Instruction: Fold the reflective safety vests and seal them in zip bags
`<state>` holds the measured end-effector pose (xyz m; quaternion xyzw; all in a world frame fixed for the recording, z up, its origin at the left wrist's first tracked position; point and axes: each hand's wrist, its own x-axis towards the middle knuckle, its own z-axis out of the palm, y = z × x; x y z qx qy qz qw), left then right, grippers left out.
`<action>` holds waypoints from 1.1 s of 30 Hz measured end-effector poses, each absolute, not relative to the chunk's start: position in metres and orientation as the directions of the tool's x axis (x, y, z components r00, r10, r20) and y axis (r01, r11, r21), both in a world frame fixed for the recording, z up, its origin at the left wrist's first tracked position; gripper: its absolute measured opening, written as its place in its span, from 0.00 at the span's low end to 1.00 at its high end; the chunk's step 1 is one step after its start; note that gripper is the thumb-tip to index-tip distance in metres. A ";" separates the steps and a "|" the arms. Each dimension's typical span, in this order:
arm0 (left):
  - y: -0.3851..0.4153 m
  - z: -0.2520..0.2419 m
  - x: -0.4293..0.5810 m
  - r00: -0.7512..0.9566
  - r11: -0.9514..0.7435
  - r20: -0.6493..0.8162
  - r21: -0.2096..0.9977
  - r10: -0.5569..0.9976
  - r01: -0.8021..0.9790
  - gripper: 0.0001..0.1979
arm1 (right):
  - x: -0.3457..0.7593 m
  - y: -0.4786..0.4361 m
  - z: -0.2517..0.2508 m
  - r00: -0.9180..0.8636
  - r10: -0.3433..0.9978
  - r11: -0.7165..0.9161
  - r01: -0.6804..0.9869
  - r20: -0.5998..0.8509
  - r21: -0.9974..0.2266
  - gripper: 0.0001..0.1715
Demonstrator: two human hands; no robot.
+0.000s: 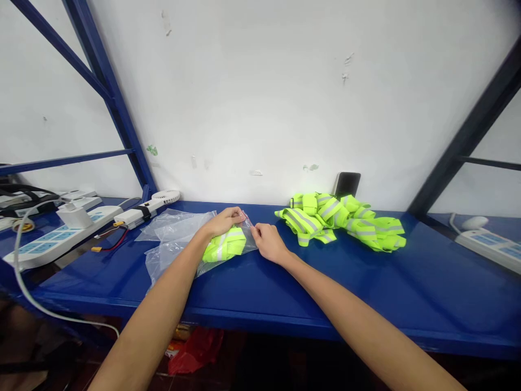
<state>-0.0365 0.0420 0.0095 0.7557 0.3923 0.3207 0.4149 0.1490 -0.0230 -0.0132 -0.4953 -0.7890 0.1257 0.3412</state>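
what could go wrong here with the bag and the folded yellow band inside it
1. The folded band bulges close to the mouth of the clear bag, where the left hand and right hand pinch it. The seal may close unevenly or catch fabric.
2. The bag seems to overlap the loose spare bags, which are thin and slick, so it might slide on the blue shelf.

left hand [222,221], right hand [268,243] pinching bag [171,254], vest pile [342,220]
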 end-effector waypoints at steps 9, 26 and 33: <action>0.040 0.010 -0.035 0.471 -0.382 0.181 0.844 0.864 0.377 0.11 | 0.152 -0.006 -0.005 -0.325 0.935 0.297 0.498 0.143 -0.814 0.24; 0.039 0.029 -0.051 0.159 -0.303 0.299 0.953 0.941 0.002 0.17 | 0.134 -0.015 -0.003 -0.295 0.816 0.555 0.640 0.496 -0.532 0.22; 0.056 0.007 -0.139 -0.148 -0.058 0.312 0.566 0.938 0.822 0.27 | 0.103 0.007 0.085 -0.104 0.702 0.694 0.318 0.704 -0.645 0.23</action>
